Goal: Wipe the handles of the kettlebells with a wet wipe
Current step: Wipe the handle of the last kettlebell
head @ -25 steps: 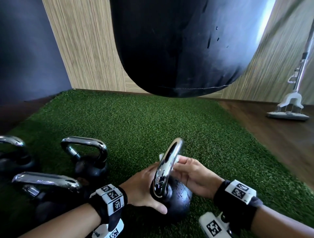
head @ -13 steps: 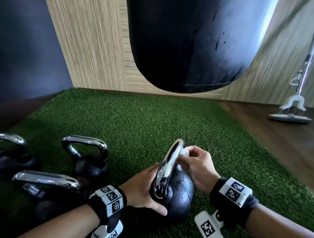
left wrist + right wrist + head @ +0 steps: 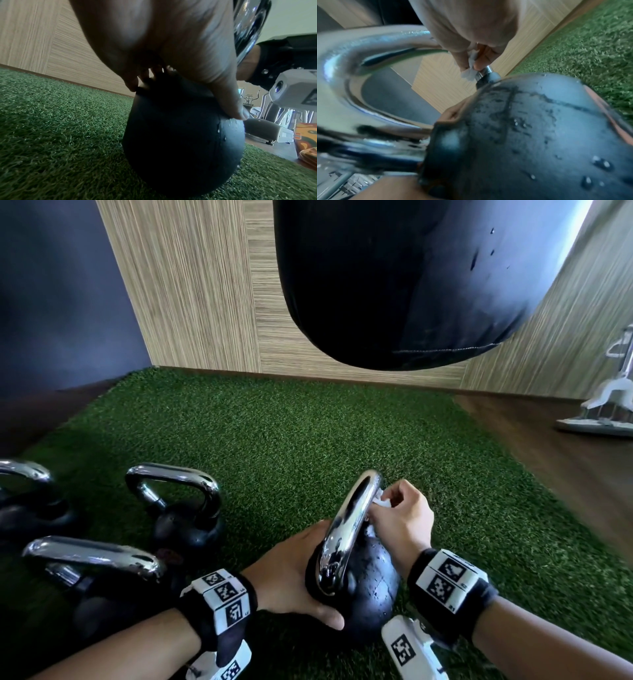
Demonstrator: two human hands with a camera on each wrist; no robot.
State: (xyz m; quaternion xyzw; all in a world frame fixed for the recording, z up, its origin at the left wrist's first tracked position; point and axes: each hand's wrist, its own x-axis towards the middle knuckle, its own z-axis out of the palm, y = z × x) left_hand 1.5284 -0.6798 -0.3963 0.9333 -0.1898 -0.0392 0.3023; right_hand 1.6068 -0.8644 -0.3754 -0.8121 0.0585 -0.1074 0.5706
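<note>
Now | left hand grips kettlebell | right hand pinches wipe on handle

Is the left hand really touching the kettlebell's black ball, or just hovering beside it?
Touching. In the left wrist view the left hand lies on the kettlebell, its thumb pressed against the black ball with no gap.

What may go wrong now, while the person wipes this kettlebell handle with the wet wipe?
1. Water droplets lie on the kettlebell body, and the left hand grips only that wet body. The grip may slip and the bell may tip on the turf.
2. The right hand pinches a small wet wipe low on the handle, near the body. If the bell shifts, those fingers might get trapped.
</note>
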